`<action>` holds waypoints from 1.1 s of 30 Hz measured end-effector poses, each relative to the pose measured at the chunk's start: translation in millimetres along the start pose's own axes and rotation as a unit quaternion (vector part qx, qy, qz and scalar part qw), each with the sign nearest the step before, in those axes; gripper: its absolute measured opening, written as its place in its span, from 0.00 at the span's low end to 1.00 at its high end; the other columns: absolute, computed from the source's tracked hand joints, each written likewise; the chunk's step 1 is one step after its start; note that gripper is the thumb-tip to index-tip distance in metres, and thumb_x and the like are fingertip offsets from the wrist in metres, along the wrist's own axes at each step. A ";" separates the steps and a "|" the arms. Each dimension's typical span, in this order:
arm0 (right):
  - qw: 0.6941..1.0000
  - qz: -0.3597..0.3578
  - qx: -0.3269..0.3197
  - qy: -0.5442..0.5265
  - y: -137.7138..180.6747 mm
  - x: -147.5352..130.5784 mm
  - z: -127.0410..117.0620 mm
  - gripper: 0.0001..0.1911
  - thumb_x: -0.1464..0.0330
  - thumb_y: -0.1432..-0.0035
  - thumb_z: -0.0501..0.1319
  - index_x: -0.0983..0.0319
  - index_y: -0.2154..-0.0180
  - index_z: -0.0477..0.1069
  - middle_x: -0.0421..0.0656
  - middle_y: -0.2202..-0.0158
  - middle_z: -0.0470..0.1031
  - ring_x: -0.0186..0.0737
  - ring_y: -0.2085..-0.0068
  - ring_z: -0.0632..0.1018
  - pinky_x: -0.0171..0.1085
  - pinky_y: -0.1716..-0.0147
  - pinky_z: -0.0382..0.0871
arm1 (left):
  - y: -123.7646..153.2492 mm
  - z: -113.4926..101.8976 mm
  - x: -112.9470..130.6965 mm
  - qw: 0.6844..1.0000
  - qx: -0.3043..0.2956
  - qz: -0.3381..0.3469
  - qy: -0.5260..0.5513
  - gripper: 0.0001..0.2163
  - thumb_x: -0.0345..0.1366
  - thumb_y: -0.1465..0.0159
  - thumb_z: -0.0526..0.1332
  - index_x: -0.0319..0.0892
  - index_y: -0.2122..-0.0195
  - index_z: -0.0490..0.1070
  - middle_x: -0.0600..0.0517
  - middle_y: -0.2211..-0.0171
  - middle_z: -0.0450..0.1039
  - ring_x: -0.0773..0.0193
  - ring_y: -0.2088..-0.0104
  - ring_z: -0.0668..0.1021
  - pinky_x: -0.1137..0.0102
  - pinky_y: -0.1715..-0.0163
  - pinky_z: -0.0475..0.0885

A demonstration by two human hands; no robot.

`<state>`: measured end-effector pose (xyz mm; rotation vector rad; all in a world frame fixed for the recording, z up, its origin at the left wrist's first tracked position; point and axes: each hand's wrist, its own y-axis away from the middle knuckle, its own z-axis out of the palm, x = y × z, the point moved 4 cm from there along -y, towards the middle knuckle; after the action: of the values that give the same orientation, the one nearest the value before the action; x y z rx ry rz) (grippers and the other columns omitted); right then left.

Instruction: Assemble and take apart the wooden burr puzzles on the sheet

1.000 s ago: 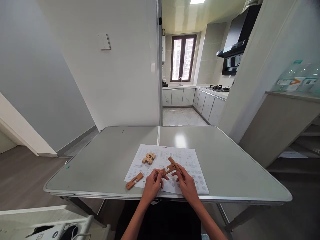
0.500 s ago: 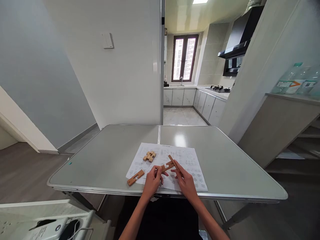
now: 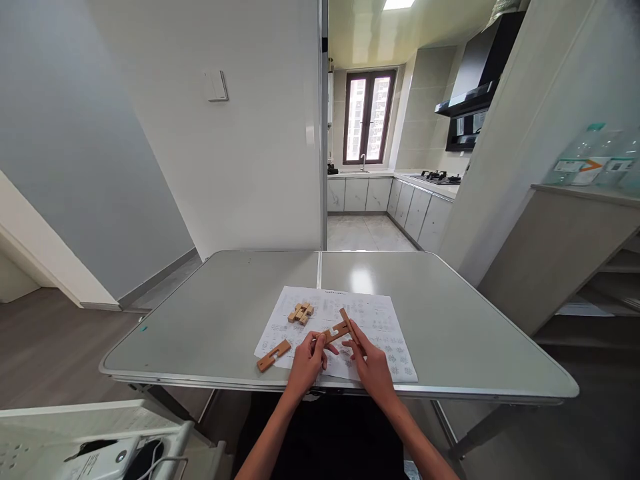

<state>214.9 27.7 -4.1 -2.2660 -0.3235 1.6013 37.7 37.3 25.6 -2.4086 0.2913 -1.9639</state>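
Observation:
My left hand [image 3: 309, 360] pinches one end of a notched wooden puzzle piece [image 3: 336, 333], held just over the printed sheet [image 3: 370, 313]. In my right hand [image 3: 370, 363] is a second flat wooden puzzle piece [image 3: 346, 321], tilted and seen nearly edge-on. The two pieces meet at the right end of the notched one; whether they interlock I cannot tell. A third notched wooden piece [image 3: 273, 355] lies left of my left hand, partly on the sheet. Farther back on the paper rests a small cluster of pale interlocked wooden blocks [image 3: 301, 313].
The grey folding table [image 3: 460, 333] has a metal rim and a centre seam. A white cart [image 3: 95, 420] with a device and cables stands at the lower left. Plastic bottles [image 3: 575, 160] stand on a ledge at the right.
The piece in my right hand has turned slightly, its upper end shifting a little right. Both hands keep their holds; the whole view has shifted slightly.

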 end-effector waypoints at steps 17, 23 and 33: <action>0.987 -0.090 -0.086 0.104 5.5 -14.4 9.4 0.26 0.65 0.25 0.50 0.50 0.29 0.61 0.44 0.53 0.85 0.48 0.57 0.84 0.42 0.57 0.77 | 3.4 2.6 9.6 0.998 -0.043 0.014 -0.039 0.21 0.56 0.27 0.51 0.44 0.64 0.67 0.53 0.73 0.79 0.66 0.80 0.70 0.69 0.72 0.67; 0.977 -0.116 -0.114 0.138 6.4 -19.5 9.3 0.27 0.67 0.25 0.49 0.49 0.29 0.59 0.43 0.55 0.85 0.46 0.62 0.81 0.42 0.59 0.74 | 3.7 4.1 9.9 0.997 -0.057 0.013 -0.041 0.20 0.56 0.27 0.52 0.45 0.64 0.68 0.54 0.75 0.77 0.64 0.79 0.70 0.70 0.72 0.65; 0.990 -0.097 -0.079 0.067 7.5 -25.1 4.3 0.26 0.64 0.28 0.56 0.49 0.31 0.64 0.43 0.47 0.83 0.47 0.55 0.83 0.43 0.55 0.77 | 0.4 3.1 4.4 0.999 -0.045 0.017 -0.007 0.20 0.56 0.27 0.50 0.43 0.58 0.67 0.54 0.72 0.75 0.66 0.79 0.71 0.71 0.74 0.66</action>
<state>202.3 12.0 13.3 -2.3614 -0.6345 1.3616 41.5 35.9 29.2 -2.4510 0.4271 -1.9603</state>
